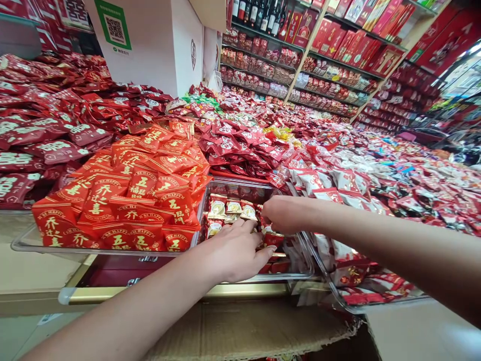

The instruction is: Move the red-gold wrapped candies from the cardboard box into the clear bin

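Note:
A clear plastic tray (259, 277) holds small red, gold and white candy packets (233, 206), set close together in rows at its far left. My left hand (235, 250) lies over the packets, palm down, its fingers stretched onto them and the thumb apart. Beside it, my right hand (283, 214) reaches in from the right with its fingers curled downward among the packets. Its fingertips are hidden, so whatever they grip cannot be made out. More red packets show under and between the hands.
Left of the tray, orange-red packets (141, 190) are heaped in another clear tray. White-and-red packets (345, 183) fill a tray on the right. An opened cardboard box (248, 326) stands below the gold-edged counter. Behind, a white pillar (146, 47) rises from the piles.

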`<action>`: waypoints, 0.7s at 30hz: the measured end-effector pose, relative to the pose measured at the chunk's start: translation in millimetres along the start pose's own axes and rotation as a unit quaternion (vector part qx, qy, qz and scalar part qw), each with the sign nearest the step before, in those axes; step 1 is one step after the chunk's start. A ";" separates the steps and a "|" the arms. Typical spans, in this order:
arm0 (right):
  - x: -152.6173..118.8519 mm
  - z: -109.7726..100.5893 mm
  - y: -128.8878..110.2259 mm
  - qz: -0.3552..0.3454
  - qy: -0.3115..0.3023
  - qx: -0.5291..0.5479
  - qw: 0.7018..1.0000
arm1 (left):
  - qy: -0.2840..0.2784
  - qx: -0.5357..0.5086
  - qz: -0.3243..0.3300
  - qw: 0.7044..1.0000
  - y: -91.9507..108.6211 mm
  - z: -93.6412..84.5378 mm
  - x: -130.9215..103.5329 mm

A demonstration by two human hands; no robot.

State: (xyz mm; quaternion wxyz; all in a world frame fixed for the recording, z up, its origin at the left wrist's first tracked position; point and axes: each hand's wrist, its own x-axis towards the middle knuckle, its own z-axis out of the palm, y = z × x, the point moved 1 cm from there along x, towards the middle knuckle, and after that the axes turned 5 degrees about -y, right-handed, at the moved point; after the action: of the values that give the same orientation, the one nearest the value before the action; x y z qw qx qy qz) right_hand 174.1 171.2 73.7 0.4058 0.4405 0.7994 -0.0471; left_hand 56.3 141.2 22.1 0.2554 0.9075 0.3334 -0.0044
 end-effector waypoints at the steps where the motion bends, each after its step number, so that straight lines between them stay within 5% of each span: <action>1: -3.6 -0.2 -3.7 -0.014 -0.026 -0.016 0.999 | 0.004 -0.005 0.011 1.000 -0.2 0.0 0.4; 7: -14.7 6.9 -17.4 -0.037 -0.158 0.069 0.984 | -0.019 -0.019 0.062 0.998 -2.6 2.1 5.1; 21: -18.4 12.9 -16.4 -0.049 -0.124 0.067 0.989 | -0.076 -0.011 0.046 0.996 0.2 0.4 9.8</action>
State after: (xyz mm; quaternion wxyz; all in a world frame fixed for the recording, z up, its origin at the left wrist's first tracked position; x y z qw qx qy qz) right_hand 175.0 143.4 73.2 0.4690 0.4179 0.7583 -0.1742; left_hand 64.0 146.8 20.1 0.2899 0.9159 0.2714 -0.0580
